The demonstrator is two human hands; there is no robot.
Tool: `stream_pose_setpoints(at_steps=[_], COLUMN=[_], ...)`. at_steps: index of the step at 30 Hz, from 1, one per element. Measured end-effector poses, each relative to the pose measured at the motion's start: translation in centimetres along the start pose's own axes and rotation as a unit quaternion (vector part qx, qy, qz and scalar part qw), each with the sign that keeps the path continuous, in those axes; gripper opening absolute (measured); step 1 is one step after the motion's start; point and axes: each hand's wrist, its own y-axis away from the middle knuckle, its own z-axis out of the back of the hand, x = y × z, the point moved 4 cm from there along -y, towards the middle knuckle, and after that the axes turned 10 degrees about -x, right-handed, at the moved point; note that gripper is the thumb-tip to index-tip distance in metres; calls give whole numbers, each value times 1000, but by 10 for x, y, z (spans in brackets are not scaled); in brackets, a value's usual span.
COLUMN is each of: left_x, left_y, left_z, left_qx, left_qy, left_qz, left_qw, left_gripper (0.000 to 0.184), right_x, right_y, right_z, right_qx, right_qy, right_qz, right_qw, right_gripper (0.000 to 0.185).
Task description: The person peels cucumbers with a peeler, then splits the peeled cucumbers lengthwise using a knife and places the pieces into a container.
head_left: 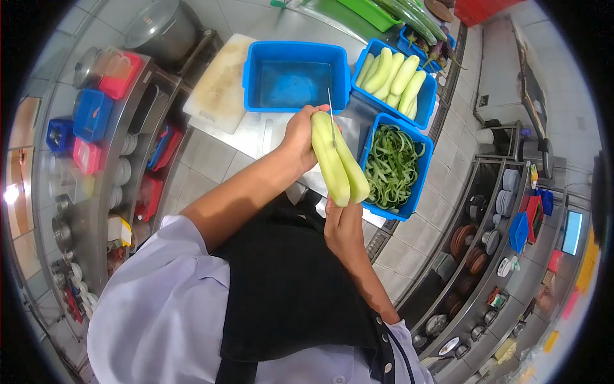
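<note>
My left hand (299, 137) is closed around the upper end of a pale green peeled cucumber (329, 169), split lengthwise into two lobes. A thin knife (331, 118) stands in the slit, its tip sticking up past the left hand. My right hand (345, 224) is closed at the cucumber's lower end, seemingly on the knife's handle, which is hidden. Just beyond my hands stands a blue basin (296, 50) with what looks like water in it. On the right, a blue tub (422, 118) holds several peeled cucumbers, and a nearer blue tub (412, 208) holds green peel strips (391, 168).
A worn white cutting board (220, 83) lies left of the basin on the steel counter (256, 25). Whole green cucumbers (409, 16) and eggplants (435, 54) are at the back right. Shelves with dishes (489, 240) line the right; another rack (121, 147) stands left.
</note>
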Motion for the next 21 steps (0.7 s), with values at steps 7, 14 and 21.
stream_pose_setpoints(at_steps=[7, 14, 21], left_x=[5, 12, 9], left_y=[8, 11, 15], left_z=[-2, 4, 6], left_qx=[23, 10, -20], left_qy=[-16, -20, -20], left_qz=[-6, 7, -10], left_qw=[1000, 1000, 1000], left_gripper=[28, 28, 28], right_x=[-6, -17, -26], right_y=[2, 2, 2], right_z=[-5, -12, -18], right_qx=[-35, -41, -32], right_qy=[12, 26, 54], right_qz=[100, 113, 112], right_qw=[994, 992, 992], right_gripper=[9, 8, 10])
